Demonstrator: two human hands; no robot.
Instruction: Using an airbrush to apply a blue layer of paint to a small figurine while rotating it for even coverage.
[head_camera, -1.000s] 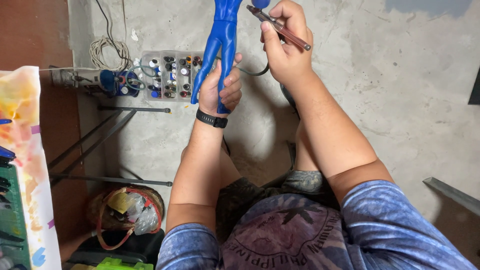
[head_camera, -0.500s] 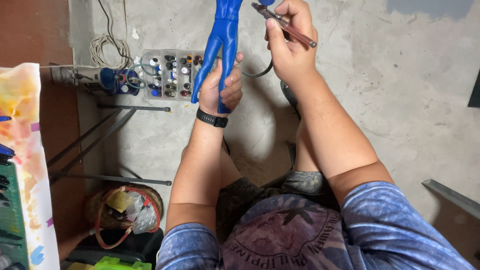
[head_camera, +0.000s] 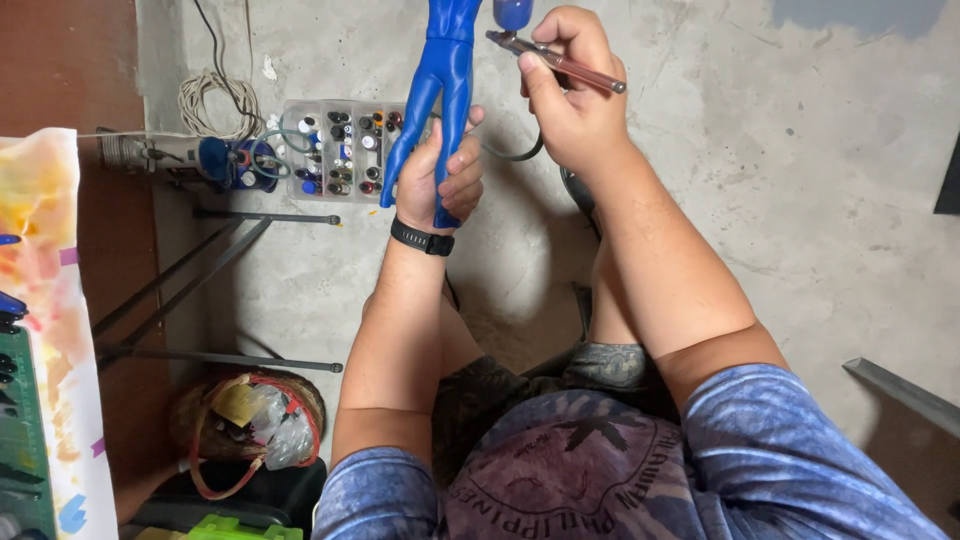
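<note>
Head view: left hand (head_camera: 437, 183) fingers wrap tightly around a blue figure's (head_camera: 440, 75) leg; right hand (head_camera: 566, 92) fingers pinch an airbrush (head_camera: 556, 62) just beside the figure.

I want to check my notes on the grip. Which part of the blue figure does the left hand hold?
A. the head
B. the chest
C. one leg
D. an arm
C: the left hand wraps one leg of the blue figure, near the foot.
</note>
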